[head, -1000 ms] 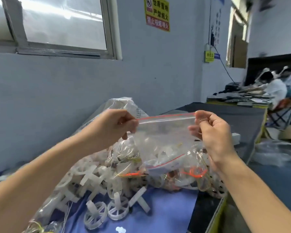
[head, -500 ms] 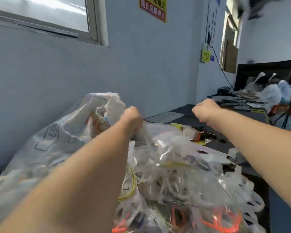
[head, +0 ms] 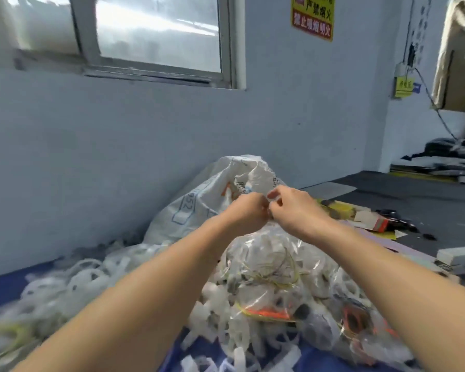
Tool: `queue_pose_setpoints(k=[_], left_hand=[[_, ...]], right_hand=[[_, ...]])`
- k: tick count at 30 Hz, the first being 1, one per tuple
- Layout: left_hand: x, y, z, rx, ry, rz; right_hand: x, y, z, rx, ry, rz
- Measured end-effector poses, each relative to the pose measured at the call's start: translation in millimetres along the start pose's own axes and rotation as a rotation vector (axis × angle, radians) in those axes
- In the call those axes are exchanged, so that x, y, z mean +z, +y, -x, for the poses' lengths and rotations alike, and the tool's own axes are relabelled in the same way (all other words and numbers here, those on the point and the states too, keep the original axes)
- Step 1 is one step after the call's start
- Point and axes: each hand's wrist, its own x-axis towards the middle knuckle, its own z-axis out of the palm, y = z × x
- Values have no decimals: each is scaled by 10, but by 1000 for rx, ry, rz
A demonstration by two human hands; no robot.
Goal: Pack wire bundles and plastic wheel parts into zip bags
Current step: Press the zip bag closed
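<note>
Pinched at its gathered top by left hand (head: 249, 210) and right hand (head: 293, 208) atop the heap: large clear soft-film bag (head: 274, 267) of white wheel parts, judged limp, slippery, best gripped at neck.

We see cool daylight glaring through the window (head: 156, 33) above the left hand (head: 249, 212), with motion blur softening everything and wide-angle bending at the edges.

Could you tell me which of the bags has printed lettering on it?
The large white woven sack against the wall; the clear plastic bags in front carry none.
</note>
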Motion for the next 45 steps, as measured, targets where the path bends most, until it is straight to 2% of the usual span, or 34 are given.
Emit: queue_pose_setpoints(k=[5,11,15,20,23,26,32,36,39,41,43,45], left_hand=[[-923,-412,1258,-60,6,-146],[-2019,-1039,3147,-291,-174,-382],[-2524,-1345,4288,-477,-246,-303],[-2808,-1701,5576,-708,-221,-252],[-2772,-1989,6292,-861,-213,-184],[-2655,-2271,6885,-1008,-105,-89],[-2504,-2784,7691,-1246,190,-131],[-2380,-2964,7933,-1303,89,-91],[-2275,-3008,7993,-1314,134,-63],[-2263,-3010,7996,-1276,276,-180],[-2293,-3000,7993,-1206,425,-411],[-2326,-3025,8019,-1160,394,-587]], right_hand=[[132,-1178,643,-195,-22,-156],[509,-2810,1689,-399,-236,-341],[793,-3628,2289,-506,-361,-475],[1166,-4300,2978,-619,-506,-536],[1442,-4566,3379,-640,-612,-556],[1736,-4758,3725,-651,-718,-550],[2205,-4912,4118,-357,-869,-728],[2386,-4886,4201,-312,-903,-677],[2472,-4846,4235,-329,-886,-610],[2507,-4836,4265,-332,-879,-596],[2532,-4851,4281,-328,-871,-593],[2564,-4884,4288,-324,-869,-595]])
